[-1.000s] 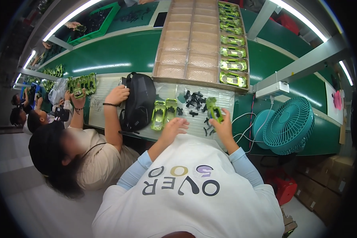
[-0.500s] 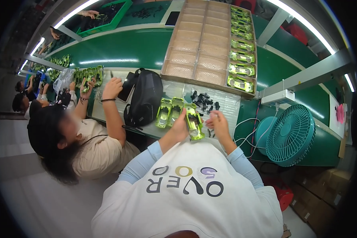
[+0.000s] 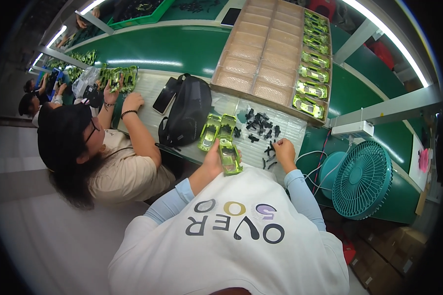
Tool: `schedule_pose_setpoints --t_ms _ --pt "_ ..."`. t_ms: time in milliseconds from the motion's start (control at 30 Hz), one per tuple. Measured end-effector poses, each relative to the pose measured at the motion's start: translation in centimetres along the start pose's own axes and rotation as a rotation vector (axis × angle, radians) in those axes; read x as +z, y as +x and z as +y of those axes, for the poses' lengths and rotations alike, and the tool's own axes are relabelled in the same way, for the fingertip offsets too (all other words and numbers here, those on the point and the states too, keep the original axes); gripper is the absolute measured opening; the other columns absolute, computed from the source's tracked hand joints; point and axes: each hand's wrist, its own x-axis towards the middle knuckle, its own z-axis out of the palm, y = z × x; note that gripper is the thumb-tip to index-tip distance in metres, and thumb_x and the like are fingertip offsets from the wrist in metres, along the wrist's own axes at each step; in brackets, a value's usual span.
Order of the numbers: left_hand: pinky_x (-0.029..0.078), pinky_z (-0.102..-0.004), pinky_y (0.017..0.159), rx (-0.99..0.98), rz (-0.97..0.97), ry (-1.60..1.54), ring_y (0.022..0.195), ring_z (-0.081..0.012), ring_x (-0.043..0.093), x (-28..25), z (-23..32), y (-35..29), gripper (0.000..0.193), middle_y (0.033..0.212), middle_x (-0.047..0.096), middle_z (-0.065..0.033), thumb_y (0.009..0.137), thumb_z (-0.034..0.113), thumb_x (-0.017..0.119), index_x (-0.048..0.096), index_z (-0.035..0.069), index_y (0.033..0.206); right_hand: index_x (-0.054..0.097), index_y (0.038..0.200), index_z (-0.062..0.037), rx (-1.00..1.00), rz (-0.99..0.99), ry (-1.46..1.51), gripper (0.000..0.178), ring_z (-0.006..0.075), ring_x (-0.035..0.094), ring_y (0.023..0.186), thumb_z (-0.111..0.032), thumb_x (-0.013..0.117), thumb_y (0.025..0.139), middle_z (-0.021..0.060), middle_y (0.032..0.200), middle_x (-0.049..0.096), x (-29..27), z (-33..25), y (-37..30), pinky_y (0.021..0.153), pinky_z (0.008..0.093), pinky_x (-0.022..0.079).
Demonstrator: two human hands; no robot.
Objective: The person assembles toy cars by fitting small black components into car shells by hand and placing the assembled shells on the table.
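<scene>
My left hand (image 3: 214, 158) grips a lime-green toy car body (image 3: 230, 156) close to my chest, its hollow underside facing up. My right hand (image 3: 283, 150) rests on the white bench mat with its fingers pinched at a small black plastic part (image 3: 270, 150). A loose pile of black parts (image 3: 260, 125) lies just beyond it. Two more green car bodies (image 3: 216, 131) lie side by side on the mat ahead of my left hand.
A brown cardboard tray (image 3: 261, 59) on the green belt holds a column of finished green cars (image 3: 312, 73). A black bag (image 3: 187, 115) and a phone (image 3: 165, 95) lie to the left. A seated co-worker (image 3: 98, 157) works at my left. A teal fan (image 3: 362, 179) stands right.
My left hand has drawn the green car body back toward my chest. My right hand let go of it and moved right to the black parts.
</scene>
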Motion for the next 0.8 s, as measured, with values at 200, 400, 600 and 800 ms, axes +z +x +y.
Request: schedule_pose_setpoints --t_ms 200,400,600,800 --pt "0.04 -0.0433 0.077 0.031 -0.007 -0.011 0.084 -0.0305 0.05 0.0 0.4 -0.5 0.056 0.091 0.051 -0.0178 0.081 0.053 0.025 0.045 0.003 0.095 0.054 0.067 -0.0023 -0.256 0.207 0.071 0.011 0.0281 0.054 0.062 -0.01 0.057 0.061 0.011 0.064 0.055 1.2 1.6 0.4 0.057 0.0359 0.042" --pt "0.039 -0.0454 0.078 0.029 -0.021 -0.052 0.086 -0.0311 0.05 -0.6 0.3 -0.3 0.054 0.094 0.051 -0.018 0.081 0.051 0.028 0.046 0.004 0.1 0.055 0.069 -0.0016 -0.197 0.119 -0.039 0.012 0.0287 0.054 0.063 -0.008 0.055 0.06 0.013 0.064 0.056 0.9 2.5 1.3 0.059 0.0358 0.043" --pt "0.04 -0.0436 0.077 0.052 -0.02 -0.047 0.086 -0.0305 0.05 -0.2 0.2 -0.5 0.051 0.094 0.051 -0.0179 0.081 0.05 0.03 0.045 0.006 0.1 0.052 0.087 -0.0021 -0.286 0.158 -0.133 0.024 0.0309 0.054 0.068 -0.007 0.051 0.064 0.0171 0.073 0.056 -0.4 1.5 -0.3 0.059 0.0378 0.042" --pt "0.04 -0.0418 0.077 0.04 -0.038 -0.062 0.086 -0.0297 0.049 0.4 -0.2 -0.8 0.051 0.094 0.05 -0.0178 0.082 0.049 0.029 0.045 0.004 0.101 0.051 0.096 -0.0017 -0.387 0.199 -0.196 0.032 0.0338 0.051 0.075 -0.005 0.047 0.065 0.0176 0.081 0.055 -0.7 2.1 -0.1 0.065 0.0401 0.041"
